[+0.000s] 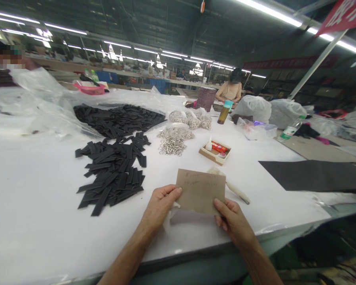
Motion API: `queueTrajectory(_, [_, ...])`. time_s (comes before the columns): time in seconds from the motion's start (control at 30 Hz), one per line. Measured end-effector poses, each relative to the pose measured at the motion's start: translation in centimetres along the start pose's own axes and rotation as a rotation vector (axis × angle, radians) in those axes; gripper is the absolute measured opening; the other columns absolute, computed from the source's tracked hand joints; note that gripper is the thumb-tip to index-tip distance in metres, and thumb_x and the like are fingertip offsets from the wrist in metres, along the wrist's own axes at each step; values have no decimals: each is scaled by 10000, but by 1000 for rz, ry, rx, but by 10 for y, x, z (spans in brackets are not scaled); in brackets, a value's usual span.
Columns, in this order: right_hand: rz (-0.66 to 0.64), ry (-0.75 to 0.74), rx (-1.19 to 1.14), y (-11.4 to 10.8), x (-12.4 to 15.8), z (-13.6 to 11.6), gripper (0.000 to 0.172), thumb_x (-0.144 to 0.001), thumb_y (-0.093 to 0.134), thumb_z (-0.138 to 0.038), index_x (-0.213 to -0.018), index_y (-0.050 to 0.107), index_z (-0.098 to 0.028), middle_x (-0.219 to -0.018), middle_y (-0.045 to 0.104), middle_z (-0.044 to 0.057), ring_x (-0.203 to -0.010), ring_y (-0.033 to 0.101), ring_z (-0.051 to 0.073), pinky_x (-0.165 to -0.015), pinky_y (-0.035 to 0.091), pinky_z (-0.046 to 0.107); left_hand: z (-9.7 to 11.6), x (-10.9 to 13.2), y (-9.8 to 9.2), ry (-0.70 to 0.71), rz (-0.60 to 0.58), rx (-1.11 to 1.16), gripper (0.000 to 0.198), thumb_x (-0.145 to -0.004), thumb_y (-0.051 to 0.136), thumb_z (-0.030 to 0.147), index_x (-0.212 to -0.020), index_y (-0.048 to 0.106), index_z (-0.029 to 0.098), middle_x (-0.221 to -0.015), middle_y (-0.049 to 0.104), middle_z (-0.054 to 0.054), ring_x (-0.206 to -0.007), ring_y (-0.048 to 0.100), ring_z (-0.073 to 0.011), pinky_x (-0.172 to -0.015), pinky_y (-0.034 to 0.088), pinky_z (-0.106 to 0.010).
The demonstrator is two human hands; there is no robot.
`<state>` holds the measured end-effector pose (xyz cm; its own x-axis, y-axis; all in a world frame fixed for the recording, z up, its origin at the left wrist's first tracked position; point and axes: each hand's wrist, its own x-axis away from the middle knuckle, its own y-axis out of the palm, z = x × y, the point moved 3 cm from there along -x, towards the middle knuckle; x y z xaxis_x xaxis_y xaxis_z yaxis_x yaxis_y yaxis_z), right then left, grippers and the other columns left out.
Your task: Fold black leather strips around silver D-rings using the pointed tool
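Note:
Between my two hands I hold a piece of brown cardboard [200, 194] with faint handwriting near its top edge. My left hand [164, 200] pinches its left side, thumb in front. On the lower right corner, my right hand [231, 217] grips with the thumb in front and fingers behind. Some whitish, crumpled material hangs beside my left fingers; what it is I cannot make out. Just behind the card lies a tool with a pale handle [239, 192], partly hidden. Left of my hands spreads a heap of black strips [115, 170].
Metal rings [172, 145] lie piled mid-table, with bagged ones behind. A small box [216, 158] holds a red packet. At the right are a dark sheet [314, 175] and a plastic bottle [293, 128]. A teal-lidded bottle [224, 113] stands near a seated person [230, 91].

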<state>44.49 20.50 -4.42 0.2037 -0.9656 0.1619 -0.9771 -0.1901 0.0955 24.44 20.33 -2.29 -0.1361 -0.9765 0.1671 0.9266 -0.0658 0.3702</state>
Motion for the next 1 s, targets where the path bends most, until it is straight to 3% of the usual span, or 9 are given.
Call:
queueTrajectory(0.63, [41, -3, 22, 0, 2, 4, 466, -746, 623, -588, -669, 542, -136, -410, 468, -38, -336, 286, 38, -356, 122, 193, -1, 0, 0, 8, 4, 16, 292, -772, 631, 392, -910, 693, 142, -718, 687, -43, -590, 614, -150, -606, 481, -241])
queueTrajectory(0.83, [59, -8, 39, 1, 3, 4, 468, -748, 613, -593, -648, 526, -144, -418, 468, -33, -345, 288, 46, -368, 131, 200, 3, 0, -6, 107, 138, -80, 343, -776, 603, 476, -799, 682, 143, -629, 616, -12, -592, 566, -134, -567, 434, -205])
queueTrajectory(1.0, [63, -17, 77, 2, 3, 3, 478, -751, 602, -601, -616, 507, -152, -421, 469, -31, -346, 289, 47, -372, 141, 204, 5, 0, -16, 169, 352, -95, 362, -768, 594, 514, -819, 632, 157, -589, 505, 45, -410, 375, -53, -384, 270, -160])
